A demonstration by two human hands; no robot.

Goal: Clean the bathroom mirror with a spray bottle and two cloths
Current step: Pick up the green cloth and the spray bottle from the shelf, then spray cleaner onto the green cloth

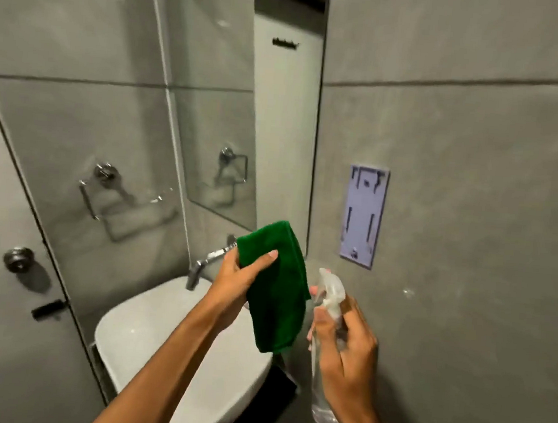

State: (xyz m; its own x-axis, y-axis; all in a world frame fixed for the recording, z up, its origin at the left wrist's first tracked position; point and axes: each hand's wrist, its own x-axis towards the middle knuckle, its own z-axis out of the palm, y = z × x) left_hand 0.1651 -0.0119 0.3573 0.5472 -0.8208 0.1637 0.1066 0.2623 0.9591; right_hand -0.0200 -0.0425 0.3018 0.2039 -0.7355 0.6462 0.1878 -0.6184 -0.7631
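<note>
one green cloth (pixel 277 288) is pinched in the left hand (pixel 236 283), hanging folded above the white sink (pixel 146 328). one clear spray bottle (pixel 324 347) is gripped by the right hand (pixel 343 348), to the right of the sink, nozzle up. the two hands are close together but apart. the mirror (pixel 246 107) hangs above the sink; one tap (pixel 205 262) stands under it. a second cloth i cannot find, maybe hidden.

We see gray walls (pixel 464 126), a white sink (pixel 158 335) with a shiny tap (pixel 205 262), and a door knob (pixel 18 258).
</note>
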